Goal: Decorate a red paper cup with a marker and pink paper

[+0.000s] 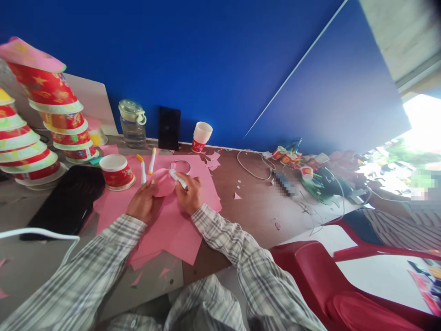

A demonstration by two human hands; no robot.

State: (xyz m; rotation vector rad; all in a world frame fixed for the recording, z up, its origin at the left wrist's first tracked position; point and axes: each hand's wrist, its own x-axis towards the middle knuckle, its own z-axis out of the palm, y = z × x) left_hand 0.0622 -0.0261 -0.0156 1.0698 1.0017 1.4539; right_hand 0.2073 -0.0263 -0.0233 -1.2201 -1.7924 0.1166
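Note:
My left hand [143,202] rests on the pink paper sheets [179,230] and holds down a round pink paper piece [162,181] with its fingers pressed on it. My right hand [189,193] is closed round a white marker [178,178], whose tip points at the round piece. Just behind them lies a clear ring-shaped roll [180,165]. A red paper cup [117,172] stands upside down to the left, and two more markers [147,166] lie beside it.
Stacks of red patterned paper cups [58,105] rise at the left. A black case [65,202], a water jar [132,123], a dark phone [169,128] and another cup stack [200,137] stand around. Cables and craft scraps [310,174] lie right. Another person's arm [396,220] and a red chair [327,285] are at the right.

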